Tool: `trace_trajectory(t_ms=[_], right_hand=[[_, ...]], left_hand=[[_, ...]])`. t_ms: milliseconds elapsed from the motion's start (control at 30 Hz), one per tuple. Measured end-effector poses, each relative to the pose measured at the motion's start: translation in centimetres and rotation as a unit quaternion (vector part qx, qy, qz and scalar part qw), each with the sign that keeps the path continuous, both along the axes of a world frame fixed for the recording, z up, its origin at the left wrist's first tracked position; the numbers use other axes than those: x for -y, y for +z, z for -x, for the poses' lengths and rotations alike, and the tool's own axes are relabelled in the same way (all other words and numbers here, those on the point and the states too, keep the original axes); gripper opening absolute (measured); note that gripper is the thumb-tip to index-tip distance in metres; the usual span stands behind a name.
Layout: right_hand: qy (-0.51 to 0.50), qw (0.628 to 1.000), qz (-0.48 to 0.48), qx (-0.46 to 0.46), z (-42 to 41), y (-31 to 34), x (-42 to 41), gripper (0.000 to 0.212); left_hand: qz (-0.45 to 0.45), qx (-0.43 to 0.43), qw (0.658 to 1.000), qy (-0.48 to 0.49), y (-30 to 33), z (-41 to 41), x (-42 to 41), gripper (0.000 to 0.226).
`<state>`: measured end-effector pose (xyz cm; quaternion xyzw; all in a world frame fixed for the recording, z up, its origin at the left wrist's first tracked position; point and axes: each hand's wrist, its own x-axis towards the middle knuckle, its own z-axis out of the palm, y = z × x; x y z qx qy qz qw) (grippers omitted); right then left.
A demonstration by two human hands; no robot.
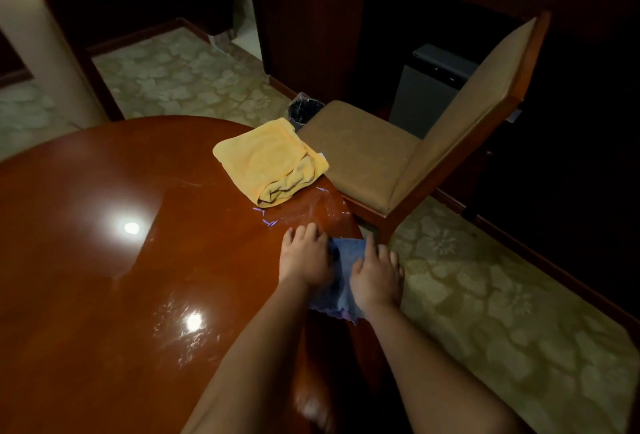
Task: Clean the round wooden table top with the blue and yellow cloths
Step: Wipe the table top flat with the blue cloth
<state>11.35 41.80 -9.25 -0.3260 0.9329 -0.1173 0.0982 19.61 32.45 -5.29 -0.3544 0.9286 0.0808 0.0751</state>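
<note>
The small blue cloth [341, 272] is pressed flat under the left hand [304, 260] and the right hand [375, 278], fingers spread, at the edge of the round glossy wooden table top [104, 243] (presumably for wiping); the folded yellow cloth [270, 165] is left aside.

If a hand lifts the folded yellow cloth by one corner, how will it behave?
The folded yellow terry cloth would probably go floppy and unfold, since its layers lie loose and rumpled. It looks light. On the glossy round wooden table top it would likely slide easily when pushed.
</note>
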Motion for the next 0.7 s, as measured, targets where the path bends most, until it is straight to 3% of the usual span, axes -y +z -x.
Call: trace_trajectory(t_ms=[133,233,333,467,633,700], right_hand=[[0.019,0.999,0.006,-0.025,0.8,0.4,0.9,0.049],[0.041,0.997,0.041,-0.05,1.4,0.7,2.2,0.039],[0.028,0.993,0.076,-0.085,1.7,0.8,3.7,0.027],[-0.014,0.995,0.095,-0.003,2.2,1.1,5.7,0.029],[-0.016,0.97,0.2,0.139,3.9,0.7,8.2,0.03],[-0.012,0.967,0.212,0.138,4.0,0.2,9.2,0.029]], left_hand=[[-0.029,-0.012,0.999,0.041,0.1,0.4,0.6,0.048],[-0.047,-0.03,0.997,0.043,0.5,0.9,0.9,0.032],[-0.105,-0.16,0.974,0.123,0.1,0.9,1.0,0.007],[-0.183,-0.288,0.909,0.238,-0.1,1.6,1.3,0.014],[-0.217,-0.29,0.892,0.272,-0.4,1.9,3.1,0.016],[-0.228,-0.291,0.884,0.287,-0.7,1.7,3.9,0.011]])
